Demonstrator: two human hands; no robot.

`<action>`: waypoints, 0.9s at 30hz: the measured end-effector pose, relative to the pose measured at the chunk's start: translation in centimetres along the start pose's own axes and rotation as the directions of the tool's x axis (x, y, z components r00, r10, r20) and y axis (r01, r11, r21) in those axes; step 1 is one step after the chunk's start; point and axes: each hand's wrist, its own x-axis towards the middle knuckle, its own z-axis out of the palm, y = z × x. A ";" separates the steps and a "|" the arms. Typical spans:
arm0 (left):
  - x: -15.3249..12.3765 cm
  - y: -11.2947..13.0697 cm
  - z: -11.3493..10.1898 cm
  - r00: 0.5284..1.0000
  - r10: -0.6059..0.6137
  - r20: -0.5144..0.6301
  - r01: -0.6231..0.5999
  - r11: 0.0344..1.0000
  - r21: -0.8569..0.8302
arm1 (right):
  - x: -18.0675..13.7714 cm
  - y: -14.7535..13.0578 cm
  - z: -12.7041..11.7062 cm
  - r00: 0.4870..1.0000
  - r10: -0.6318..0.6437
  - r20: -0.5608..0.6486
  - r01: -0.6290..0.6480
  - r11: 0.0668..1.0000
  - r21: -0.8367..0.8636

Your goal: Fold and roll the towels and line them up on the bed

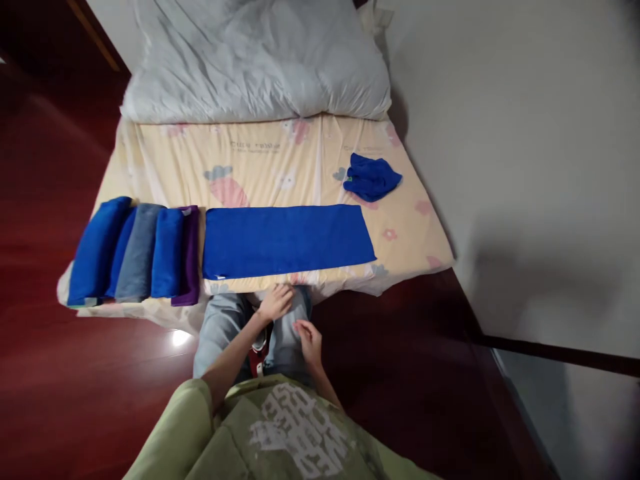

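Note:
A blue towel (287,240) lies flat as a long strip on the bed, near its front edge. My left hand (277,302) is over my knees just in front of that edge, apart from the towel, with its fingers curled and the palm hidden. Lower and to the right, my right hand (309,340) has thumb and fingertips pressed together. Whether either hand holds something small I cannot make out. Left of the flat towel lie several folded towels side by side, among them a grey towel (139,253) and a purple towel (190,257).
A crumpled blue cloth (371,179) rests on the patterned bed sheet (280,167) at the right. Across the back is a bulky white quilt (260,60). The wall (515,133) stands to the right, and a dark red floor (100,387) surrounds the bed's front.

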 end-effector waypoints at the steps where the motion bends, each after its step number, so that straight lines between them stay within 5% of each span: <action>1: -2.1 2.2 0.7 0.999 0.017 0.034 -0.016 0.999 -0.037 | 0.1 -0.4 -0.2 1.000 0.017 0.020 -0.017 0.999 0.027; 4: -8.6 7.8 2.6 0.994 -0.103 -0.030 0.099 0.989 -0.113 | 1.8 -1.8 -0.3 0.998 0.057 0.021 -0.059 0.987 0.151; 7: -12.3 9.6 2.9 0.996 -0.088 0.013 0.089 0.984 -0.155 | 4.1 -3.0 1.0 0.995 0.095 -0.002 -0.090 0.948 0.304; 13: -12.2 8.3 1.6 0.990 -0.054 0.128 0.075 0.984 -0.159 | 8.7 -5.1 5.7 0.974 0.223 0.037 -0.207 0.814 0.542; 27: -13.3 8.7 4.2 0.988 -0.143 0.063 0.148 0.984 -0.096 | 14.0 -6.0 9.9 0.967 0.250 0.048 -0.239 0.826 0.511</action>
